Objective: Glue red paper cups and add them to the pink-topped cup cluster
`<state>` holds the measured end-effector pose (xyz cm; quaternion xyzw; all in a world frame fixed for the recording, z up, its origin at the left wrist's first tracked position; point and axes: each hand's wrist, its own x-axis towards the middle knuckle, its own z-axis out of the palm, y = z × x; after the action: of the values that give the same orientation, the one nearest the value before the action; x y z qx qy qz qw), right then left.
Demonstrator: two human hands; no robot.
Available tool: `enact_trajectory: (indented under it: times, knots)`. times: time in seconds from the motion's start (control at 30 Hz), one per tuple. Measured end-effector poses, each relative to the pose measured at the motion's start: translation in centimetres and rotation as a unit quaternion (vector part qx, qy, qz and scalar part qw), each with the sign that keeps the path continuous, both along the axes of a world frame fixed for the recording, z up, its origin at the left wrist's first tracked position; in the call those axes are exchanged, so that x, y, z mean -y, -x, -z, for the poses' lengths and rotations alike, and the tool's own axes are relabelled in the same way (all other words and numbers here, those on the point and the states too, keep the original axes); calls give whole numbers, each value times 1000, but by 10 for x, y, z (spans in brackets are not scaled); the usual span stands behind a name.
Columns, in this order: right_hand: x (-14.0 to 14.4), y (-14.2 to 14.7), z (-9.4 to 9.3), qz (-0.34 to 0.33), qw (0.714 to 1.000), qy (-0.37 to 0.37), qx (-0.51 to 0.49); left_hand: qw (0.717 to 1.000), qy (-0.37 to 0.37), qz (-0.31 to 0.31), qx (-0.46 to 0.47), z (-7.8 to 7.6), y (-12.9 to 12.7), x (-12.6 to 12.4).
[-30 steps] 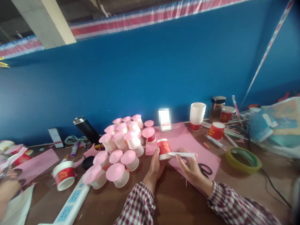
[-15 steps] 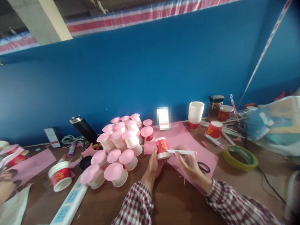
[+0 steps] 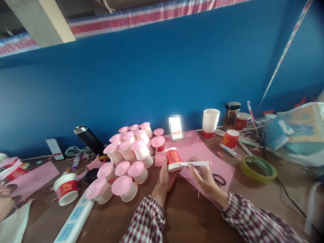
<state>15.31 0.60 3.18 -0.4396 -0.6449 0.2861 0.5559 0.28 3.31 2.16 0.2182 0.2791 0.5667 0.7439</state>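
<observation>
My left hand (image 3: 164, 179) grips an upside-down red and white paper cup (image 3: 173, 158) standing on a pink paper sheet (image 3: 202, 157). In my right hand (image 3: 202, 177) lies a white pen (image 3: 196, 163), its tip against the cup's rim on the right side. Left of the cup sits a pile of several upturned cups topped with pink paper discs (image 3: 126, 158). Black scissors (image 3: 219, 179) lie on the pink sheet just right of my right hand.
A white power strip (image 3: 74, 221), a lone cup (image 3: 65, 189) and a black flask (image 3: 88, 139) are at the left. A stack of white cups (image 3: 210, 121), a jar (image 3: 231, 114) and a green tape roll (image 3: 258, 168) are at the right. Another person's hand (image 3: 6, 202) shows at far left.
The view has shifted slightly. My hands hold the cup and pen much as before, with the cup turned a little.
</observation>
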Motion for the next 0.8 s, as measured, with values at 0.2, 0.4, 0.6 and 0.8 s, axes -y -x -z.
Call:
enact_trajectory:
  times: [0.2, 0.4, 0.6, 0.8]
  knots:
    - [-3, 1, 7, -14, 1000, 0, -28, 1000, -4, -2, -4, 0, -1, 1]
    - [1, 2, 2, -11, 1000, 1, -9, 1000, -3, 0, 1, 0, -1, 1]
    - [1, 2, 1, -19, 1000, 4, 5, 1000, -3, 6, -9, 0, -1, 0]
    - [0, 1, 1, -15, 1000, 1, 5, 1000, -9, 1, -13, 4, -2, -1]
